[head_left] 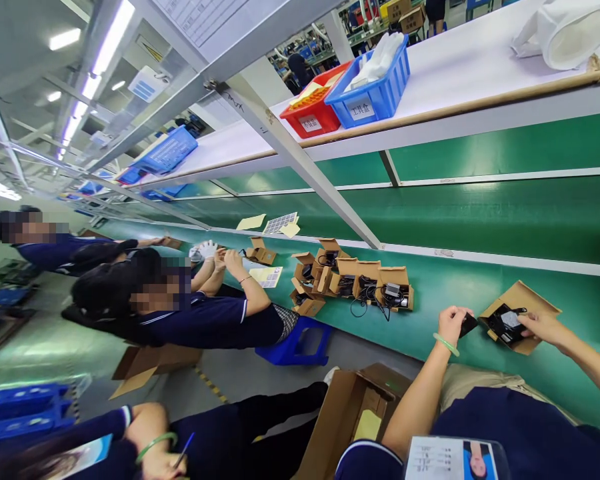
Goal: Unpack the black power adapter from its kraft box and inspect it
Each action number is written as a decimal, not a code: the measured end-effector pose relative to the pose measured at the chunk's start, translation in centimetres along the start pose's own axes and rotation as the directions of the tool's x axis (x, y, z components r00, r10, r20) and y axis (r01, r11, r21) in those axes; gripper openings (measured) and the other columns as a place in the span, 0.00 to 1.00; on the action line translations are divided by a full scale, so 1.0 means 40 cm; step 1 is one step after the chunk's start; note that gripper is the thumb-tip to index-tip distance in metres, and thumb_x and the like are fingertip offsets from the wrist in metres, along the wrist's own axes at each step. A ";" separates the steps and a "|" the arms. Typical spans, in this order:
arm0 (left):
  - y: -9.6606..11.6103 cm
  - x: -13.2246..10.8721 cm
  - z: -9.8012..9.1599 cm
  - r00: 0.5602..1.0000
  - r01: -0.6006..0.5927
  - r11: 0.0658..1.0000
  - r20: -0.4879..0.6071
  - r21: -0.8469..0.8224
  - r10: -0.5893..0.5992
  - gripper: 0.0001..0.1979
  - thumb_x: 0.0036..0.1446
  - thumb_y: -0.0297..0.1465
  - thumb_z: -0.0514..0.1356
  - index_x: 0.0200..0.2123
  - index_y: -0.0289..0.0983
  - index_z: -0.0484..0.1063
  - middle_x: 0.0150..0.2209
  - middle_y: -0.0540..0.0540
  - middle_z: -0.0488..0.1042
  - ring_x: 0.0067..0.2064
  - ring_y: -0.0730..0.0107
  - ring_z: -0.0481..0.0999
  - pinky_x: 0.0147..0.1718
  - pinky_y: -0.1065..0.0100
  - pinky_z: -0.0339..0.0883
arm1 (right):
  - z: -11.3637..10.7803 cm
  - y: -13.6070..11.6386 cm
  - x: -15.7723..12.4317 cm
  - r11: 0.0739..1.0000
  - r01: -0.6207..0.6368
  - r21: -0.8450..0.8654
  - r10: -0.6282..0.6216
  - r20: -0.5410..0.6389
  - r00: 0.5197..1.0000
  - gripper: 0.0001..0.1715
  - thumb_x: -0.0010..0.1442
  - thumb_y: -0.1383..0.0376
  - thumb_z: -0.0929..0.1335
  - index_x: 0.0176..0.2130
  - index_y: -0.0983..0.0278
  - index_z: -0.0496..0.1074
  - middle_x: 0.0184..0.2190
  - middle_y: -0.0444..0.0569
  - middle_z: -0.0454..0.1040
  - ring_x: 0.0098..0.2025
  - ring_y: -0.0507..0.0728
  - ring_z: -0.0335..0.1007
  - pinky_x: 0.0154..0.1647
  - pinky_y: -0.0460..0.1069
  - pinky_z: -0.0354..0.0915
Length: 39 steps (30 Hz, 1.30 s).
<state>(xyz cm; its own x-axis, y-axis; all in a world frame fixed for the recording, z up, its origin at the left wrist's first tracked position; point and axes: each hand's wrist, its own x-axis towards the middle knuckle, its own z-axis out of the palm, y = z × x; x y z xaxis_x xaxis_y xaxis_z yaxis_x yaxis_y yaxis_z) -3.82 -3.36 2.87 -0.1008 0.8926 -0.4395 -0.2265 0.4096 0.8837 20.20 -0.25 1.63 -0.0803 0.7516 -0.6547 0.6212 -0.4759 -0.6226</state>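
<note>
An open box (pixel 534 300) sits on the counter (pixel 450 277), with a black device (pixel 505 324) inside. The right hand (pixel 540 328) reaches in at a grey part (pixel 512 321); whether its fingers pinch it, I cannot tell. The left hand (pixel 451 326), just beside the box, pinches a dark piece (pixel 469 325) in its fingers. Farther left stand more open boxes (pixel 394 275) with cables (pixel 367 291), then a seated co-worker (pixel 205 323). A shelf (pixel 455 57) above carries a red bin (pixel 313 121) and a blue bin (pixel 373 100).

navy shirt (pixel 520 427) | left sleeve (pixel 364 460): white-striped edge | left arm (pixel 420 393): pale green bangle (pixel 446 345) | photo badge (pixel 450 460)
</note>
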 end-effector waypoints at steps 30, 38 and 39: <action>0.127 -0.079 0.127 0.805 0.179 0.975 0.589 -0.131 -0.068 0.40 0.36 0.48 0.70 0.52 0.34 0.70 0.48 0.36 0.73 0.36 0.66 0.74 0.33 0.68 0.66 | -0.021 -0.106 -0.223 0.860 0.373 0.348 -0.399 0.003 0.917 0.27 0.60 0.47 0.62 0.42 0.66 0.73 0.26 0.47 0.70 0.29 0.53 0.63 0.30 0.48 0.63; 0.102 -0.096 0.123 0.845 0.271 0.929 0.524 -0.252 -0.105 0.33 0.36 0.45 0.71 0.45 0.34 0.73 0.39 0.41 0.76 0.35 0.68 0.74 0.35 0.68 0.67 | -0.032 -0.188 -0.320 0.755 0.624 -0.202 -0.640 -0.436 0.633 0.14 0.63 0.57 0.62 0.43 0.58 0.72 0.43 0.47 0.74 0.44 0.55 0.70 0.44 0.48 0.65; 0.100 -0.099 0.122 0.845 0.270 0.927 0.525 -0.261 -0.098 0.33 0.35 0.44 0.72 0.45 0.34 0.74 0.37 0.43 0.75 0.33 0.71 0.73 0.34 0.69 0.66 | -0.027 -0.196 -0.326 0.731 0.639 -0.241 -0.673 -0.412 0.615 0.13 0.64 0.58 0.62 0.44 0.58 0.71 0.43 0.46 0.73 0.43 0.54 0.70 0.44 0.48 0.64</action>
<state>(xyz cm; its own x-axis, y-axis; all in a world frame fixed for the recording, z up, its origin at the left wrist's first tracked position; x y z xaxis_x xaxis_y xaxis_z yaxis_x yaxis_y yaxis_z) 0.41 -4.33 8.94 0.4462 0.8131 -0.3739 -0.4902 0.5716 0.6580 17.20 -5.83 15.50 -0.1460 0.9703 0.1930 0.5903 0.2420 -0.7700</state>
